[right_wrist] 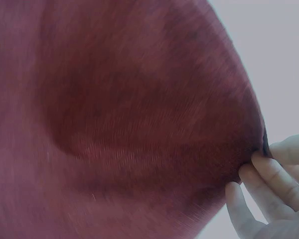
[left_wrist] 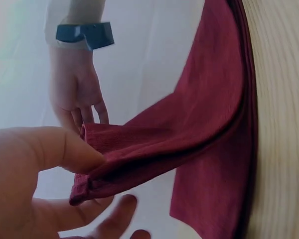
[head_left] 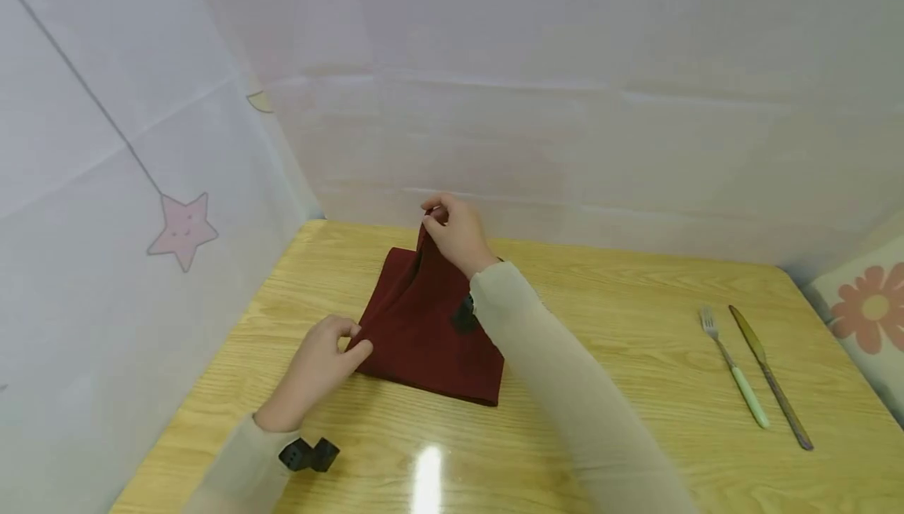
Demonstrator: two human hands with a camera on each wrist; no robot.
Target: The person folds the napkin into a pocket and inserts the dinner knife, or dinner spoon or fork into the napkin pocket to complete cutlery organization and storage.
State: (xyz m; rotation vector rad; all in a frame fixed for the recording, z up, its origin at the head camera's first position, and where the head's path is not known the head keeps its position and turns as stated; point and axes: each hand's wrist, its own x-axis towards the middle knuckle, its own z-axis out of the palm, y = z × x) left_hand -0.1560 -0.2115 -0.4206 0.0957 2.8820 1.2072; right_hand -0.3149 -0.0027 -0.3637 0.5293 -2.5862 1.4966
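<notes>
A dark red cloth napkin (head_left: 424, 333) lies folded on the wooden table (head_left: 607, 318). My left hand (head_left: 321, 365) pinches its near left corner; the left wrist view shows the thumb (left_wrist: 50, 147) pressed on the cloth corner (left_wrist: 97, 172). My right hand (head_left: 455, 231) pinches the far corner and lifts it off the table, so the top layer rises like a tent. The red cloth (right_wrist: 119, 119) fills the right wrist view, with my right fingertips (right_wrist: 259, 172) at its edge.
A fork (head_left: 734, 369) with a pale green handle and a knife (head_left: 770, 377) lie side by side at the table's right. White sheeting (head_left: 494, 106) walls the back and left. A flowered cushion (head_left: 869, 310) is at the far right.
</notes>
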